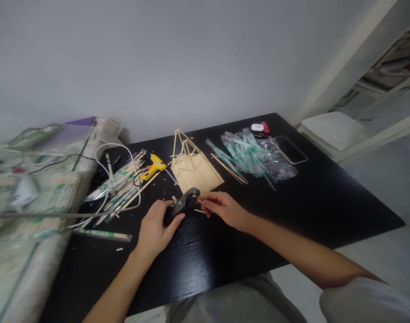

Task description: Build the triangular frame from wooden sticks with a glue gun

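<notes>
Left hand, closed round one dark tool, near the middle of the black table; right hand, just right, pinching one short stick at the tool's right end; we judge a loose pinch could let the stick twist or slip; one stick structure, just beyond, far side, which we reckon a careless forward nudge could knock.

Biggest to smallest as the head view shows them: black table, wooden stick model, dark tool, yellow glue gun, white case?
1. Black table
2. Wooden stick model
3. Dark tool, yellow glue gun: unsure, the tool being nearer and partly covered by the left hand
4. White case
</notes>
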Demonstrator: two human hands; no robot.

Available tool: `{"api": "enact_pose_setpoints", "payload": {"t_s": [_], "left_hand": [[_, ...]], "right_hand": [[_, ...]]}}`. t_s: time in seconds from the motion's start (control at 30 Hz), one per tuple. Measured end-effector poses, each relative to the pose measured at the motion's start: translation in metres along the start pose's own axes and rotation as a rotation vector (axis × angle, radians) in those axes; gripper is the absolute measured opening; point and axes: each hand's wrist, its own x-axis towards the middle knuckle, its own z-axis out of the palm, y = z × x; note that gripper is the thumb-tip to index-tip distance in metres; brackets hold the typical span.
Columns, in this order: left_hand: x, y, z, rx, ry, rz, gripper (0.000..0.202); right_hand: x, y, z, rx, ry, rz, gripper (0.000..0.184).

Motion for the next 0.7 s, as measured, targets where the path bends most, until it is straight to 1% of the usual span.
{"api": "enact_pose_setpoints", "payload": {"t_s": [0.13, 0.27, 0.47, 0.7], "left_hand": [[-0.0002, 0.0008, 0.0014, 0.061, 0.0, 0.035, 0.04], [-0.0011, 0.0012, 0.0032, 0.093, -0.011, 0.075, 0.042], [-0.0031, 0.0022, 0.0043, 0.087, -0.003, 0.11, 0.037], [-0.0027, 0.0036, 0.0039, 0.079, -0.001, 0.133, 0.032]], "right_hand": [[-0.0017, -0.0028, 0.0037, -0.007, -0.003, -0.016, 0.038], [-0.0009, -0.0001, 0.0038, -0.008, -0.004, -0.039, 0.041], [-0.0011, 0.003, 0.0027, -0.055, 0.011, -0.098, 0.039], [-0.0012, 0.0011, 0.0028, -0.077, -0.005, -0.102, 0.04]]}}
